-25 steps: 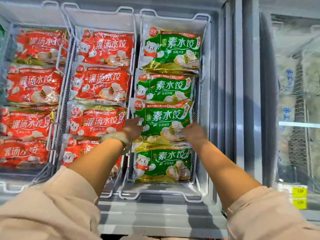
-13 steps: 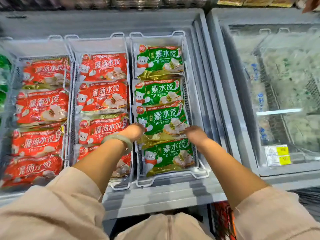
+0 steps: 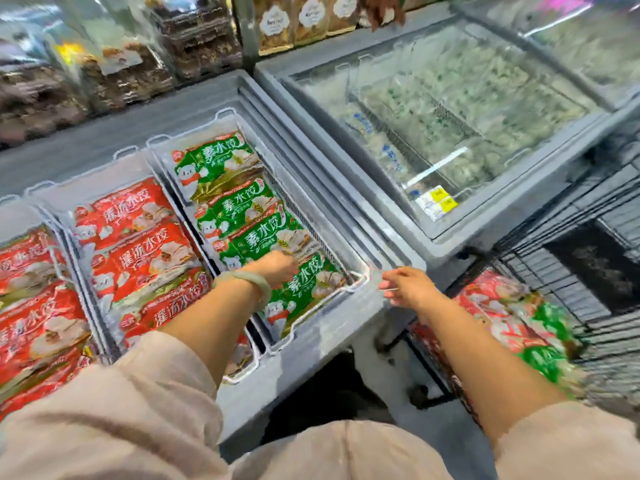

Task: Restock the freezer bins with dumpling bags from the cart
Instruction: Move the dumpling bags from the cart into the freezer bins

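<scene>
red dumpling bags [image 3: 138,258] fill the left freezer bins; green dumpling bags [image 3: 242,216] line the right bin [image 3: 360,279], where the left hand [image 3: 277,268] lies on them, fingers bent, grip unclear. the right hand [image 3: 408,285] hovers loosely spread and empty beside the bin's corner. at far right, the cart [image 3: 575,299] holds more bags [image 3: 502,313].

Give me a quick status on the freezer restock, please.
Left hand on green dumpling bags in bin, grip unclear. Right hand open, empty, outside bin. Cart bags at right; nothing blocking.
</scene>
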Tool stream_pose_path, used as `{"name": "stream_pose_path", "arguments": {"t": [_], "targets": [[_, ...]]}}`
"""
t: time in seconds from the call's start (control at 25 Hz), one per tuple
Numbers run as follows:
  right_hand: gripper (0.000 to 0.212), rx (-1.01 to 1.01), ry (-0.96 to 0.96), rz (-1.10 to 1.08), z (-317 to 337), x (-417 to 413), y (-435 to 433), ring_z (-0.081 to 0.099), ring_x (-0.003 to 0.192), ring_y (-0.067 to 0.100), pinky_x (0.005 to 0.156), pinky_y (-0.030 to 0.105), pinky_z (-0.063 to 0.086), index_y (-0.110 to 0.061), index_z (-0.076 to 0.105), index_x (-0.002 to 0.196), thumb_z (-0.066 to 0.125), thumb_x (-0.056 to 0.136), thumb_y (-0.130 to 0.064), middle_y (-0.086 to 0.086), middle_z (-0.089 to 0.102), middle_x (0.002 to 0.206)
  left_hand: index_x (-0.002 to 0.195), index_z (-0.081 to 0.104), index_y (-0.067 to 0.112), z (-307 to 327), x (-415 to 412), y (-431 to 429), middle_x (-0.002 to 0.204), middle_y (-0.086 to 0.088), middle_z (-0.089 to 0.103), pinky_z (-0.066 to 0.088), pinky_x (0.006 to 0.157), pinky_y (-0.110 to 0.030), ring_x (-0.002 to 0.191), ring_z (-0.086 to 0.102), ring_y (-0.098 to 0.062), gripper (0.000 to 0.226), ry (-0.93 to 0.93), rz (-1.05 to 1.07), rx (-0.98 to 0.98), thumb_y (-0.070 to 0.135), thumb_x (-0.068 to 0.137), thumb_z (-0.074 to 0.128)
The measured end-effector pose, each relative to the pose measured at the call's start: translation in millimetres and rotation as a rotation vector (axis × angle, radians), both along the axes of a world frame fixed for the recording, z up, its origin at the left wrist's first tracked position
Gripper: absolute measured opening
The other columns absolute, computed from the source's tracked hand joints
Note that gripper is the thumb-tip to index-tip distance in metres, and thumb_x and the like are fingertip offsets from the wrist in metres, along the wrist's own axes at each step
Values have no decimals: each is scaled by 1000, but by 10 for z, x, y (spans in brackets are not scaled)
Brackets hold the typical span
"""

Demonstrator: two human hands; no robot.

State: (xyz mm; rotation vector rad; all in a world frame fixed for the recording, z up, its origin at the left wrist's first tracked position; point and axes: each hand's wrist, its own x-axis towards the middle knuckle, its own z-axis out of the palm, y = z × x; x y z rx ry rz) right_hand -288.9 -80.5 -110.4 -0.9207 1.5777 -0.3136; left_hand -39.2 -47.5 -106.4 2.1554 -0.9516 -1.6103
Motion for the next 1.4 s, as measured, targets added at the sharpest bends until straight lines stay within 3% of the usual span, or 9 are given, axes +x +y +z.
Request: {"name": "stream_pose_path", "arguments": {"t": [0.16, 0.32, 0.52, 0.72, 0.96, 1.12, 1.2, 1.28, 1.4], "targets": [[22, -29, 35, -165, 129, -651, 285, 49, 38, 6, 38, 13, 36, -16, 51, 74, 49, 95, -10, 5, 56, 68, 73, 48, 20, 186, -574, -179, 75, 4, 51, 41, 56, -18, 60, 51, -5, 28, 60, -144, -53, 15, 100, 40], [14, -10, 25, -264, 172, -1279, 490, 45, 49, 9, 42, 16, 34, -16, 50, 84, 46, 97, -12, 1, 52, 68, 71, 48, 16, 319, -1238, -337, 73, -1, 50, 32, 36, -10, 33, 51, 5, 28, 73, -322, -66, 9, 98, 43], [12, 20, 32, -424, 24, -2152, 657, 51, 58, 14, 49, 20, 42, -11, 59, 90, 51, 96, -18, 5, 59, 77, 80, 52, 19, 315, -2234, -556, 83, -1, 56, 38, 60, -22, 70, 54, -12, 22, 49, -477, -40, 14, 98, 41], [14, 128, 54, -443, -161, -2945, 552, 53, 68, 18, 58, 25, 41, -7, 55, 100, 44, 98, -16, 9, 58, 88, 131, 47, -1, 147, -3201, -828, 103, -10, 61, 32, 57, -22, 83, 51, -19, 35, 74, -404, 89, 15, 102, 36], [21, 242, 89, -426, -616, -3840, 346, 53, 74, 19, 66, 31, 41, -6, 56, 109, 47, 97, -20, 7, 61, 88, 80, 54, 18, -295, -4175, -1143, 84, -3, 57, 40, 63, -23, 73, 54, -15, 25, 71, -442, 139, 13, 99, 38], [22, 280, 126, -411, -959, -4254, 276, 51, 71, 21, 69, 35, 40, 0, 58, 104, 46, 97, -18, 7, 62, 82, 130, 48, -2, -641, -4689, -1127, 136, -19, 51, 41, 97, -28, 123, 50, -28, 34, -92, -646, 174, 3, 97, 39], [30, 285, 174, -365, -1121, -4350, 247, 56, 85, 28, 79, 40, 45, 6, 59, 110, 46, 96, -17, 19, 64, 98, 108, 58, 5, -764, -4870, -1141, 111, -11, 63, 48, 72, -20, 89, 58, -19, 20, 29, -453, 390, 5, 97, 42], [34, 301, 237, -306, -1279, -4369, 233, 59, 101, 35, 92, 44, 46, 8, 59, 113, 43, 96, -16, 28, 61, 113, 77, 52, 20, -858, -4974, -1107, 79, 3, 55, 46, 52, -16, 65, 50, -8, 23, 32, -468, 316, 12, 97, 44], [34, 368, 249, -234, -1496, -4353, 228, 58, 108, 34, 90, 37, 46, 4, 60, 117, 44, 95, -16, 22, 61, 115, 70, 47, 22, -1066, -5151, -1043, 73, 5, 50, 44, 55, -19, 63, 49, -7, 29, -19, -558, 353, 10, 96, 45]]}}
